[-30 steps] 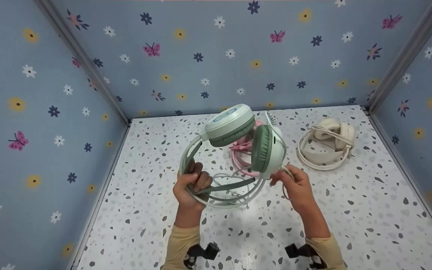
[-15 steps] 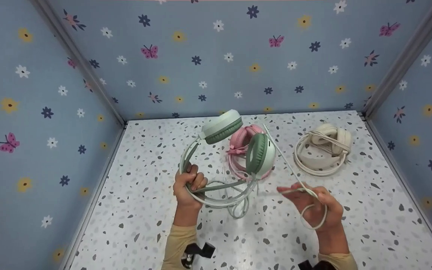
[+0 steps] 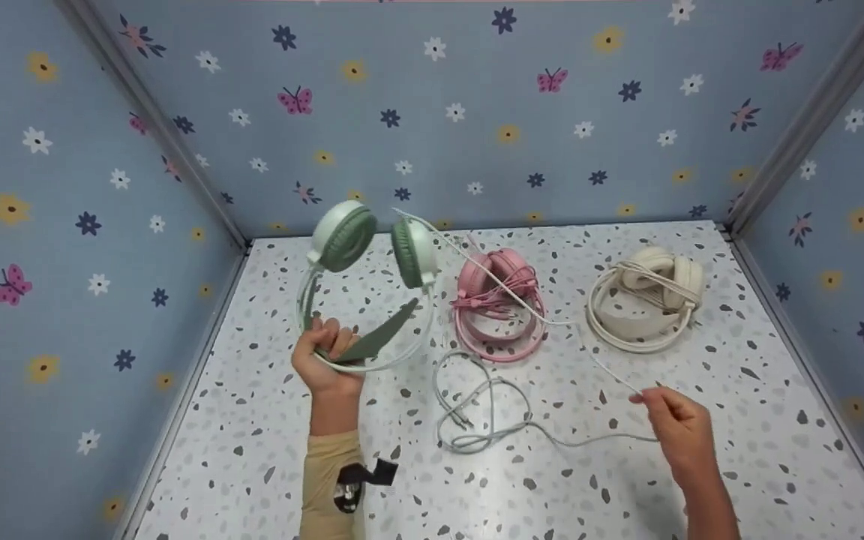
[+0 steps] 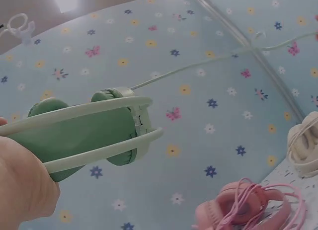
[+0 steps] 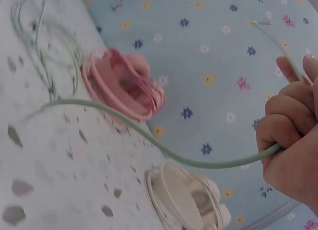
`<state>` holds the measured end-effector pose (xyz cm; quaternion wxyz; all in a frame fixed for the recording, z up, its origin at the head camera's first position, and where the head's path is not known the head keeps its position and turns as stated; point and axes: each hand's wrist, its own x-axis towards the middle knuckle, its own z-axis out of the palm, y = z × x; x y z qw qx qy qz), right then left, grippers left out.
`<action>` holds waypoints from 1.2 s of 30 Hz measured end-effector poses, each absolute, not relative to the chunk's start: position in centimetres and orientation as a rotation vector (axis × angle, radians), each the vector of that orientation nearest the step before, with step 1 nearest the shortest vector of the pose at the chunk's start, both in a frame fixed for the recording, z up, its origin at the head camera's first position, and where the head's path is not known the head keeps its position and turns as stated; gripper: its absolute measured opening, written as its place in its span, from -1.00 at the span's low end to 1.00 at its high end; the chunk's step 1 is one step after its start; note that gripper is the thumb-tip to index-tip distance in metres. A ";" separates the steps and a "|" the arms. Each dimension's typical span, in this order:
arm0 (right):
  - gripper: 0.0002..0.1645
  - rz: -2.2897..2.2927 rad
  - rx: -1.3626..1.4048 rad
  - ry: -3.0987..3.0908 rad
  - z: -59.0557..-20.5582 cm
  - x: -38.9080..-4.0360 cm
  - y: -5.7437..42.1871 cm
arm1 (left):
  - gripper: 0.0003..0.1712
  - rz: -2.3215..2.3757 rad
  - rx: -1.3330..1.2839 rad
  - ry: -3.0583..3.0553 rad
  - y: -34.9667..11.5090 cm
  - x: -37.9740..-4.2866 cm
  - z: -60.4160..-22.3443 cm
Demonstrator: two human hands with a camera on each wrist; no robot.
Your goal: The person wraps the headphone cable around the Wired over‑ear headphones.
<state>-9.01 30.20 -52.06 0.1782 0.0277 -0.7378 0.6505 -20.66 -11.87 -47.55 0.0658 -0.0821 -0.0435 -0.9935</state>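
Note:
My left hand (image 3: 329, 358) grips the headband of a pair of pale green headphones (image 3: 342, 236), held up over the speckled table with both ear cups uppermost. In the left wrist view the green padded headband (image 4: 79, 128) shows its two outer rails. My right hand (image 3: 679, 427), out to the right, pinches the headphones' thin cable (image 3: 511, 289), which stretches across from the ear cup. From that hand the rest of the cable runs back to loose loops (image 3: 477, 442) on the table. In the right wrist view the green cable (image 5: 198, 164) passes through curled fingers.
Pink headphones (image 3: 499, 345) with a bundled cord lie at the table's middle back. Cream headphones (image 3: 642, 345), cord wrapped round them, lie to their right. Flower-patterned walls (image 3: 432, 112) enclose the speckled table (image 3: 552, 495) at the back and both sides.
My left hand has moved the green headphones left and turned them so the cups point up. My right hand has moved away to the right, drawing the cable out straight; the loops now lie spread lower.

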 end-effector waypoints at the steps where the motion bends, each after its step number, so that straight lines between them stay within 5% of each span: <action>1: -0.78 1.693 -0.011 -2.160 -52.3 -8.8 30.8 | -0.66 -2.981 -0.248 -0.106 -12.6 -20.8 -47.6; 9: -0.78 0.962 -0.256 -2.434 -54.0 -8.5 35.1 | -0.67 -2.955 -0.356 -0.140 -15.0 -20.8 -47.3; 16: -0.50 0.889 -0.468 -2.713 -54.4 -9.0 36.4 | -0.71 -2.992 -0.576 -0.349 -14.9 -20.5 -47.4; 25: -0.51 1.196 0.062 -2.664 -53.6 -12.3 29.6 | -0.78 -3.151 -0.802 -0.303 -13.5 -18.9 -48.8; 32: -0.20 1.746 0.483 -2.315 -50.7 -15.2 20.6 | -0.80 -3.253 -0.936 -0.203 -11.4 -18.1 -48.9; 36: -0.55 1.991 0.684 -2.193 -50.9 -16.2 18.0 | -0.81 -3.306 -0.967 -0.124 -10.5 -17.7 -49.3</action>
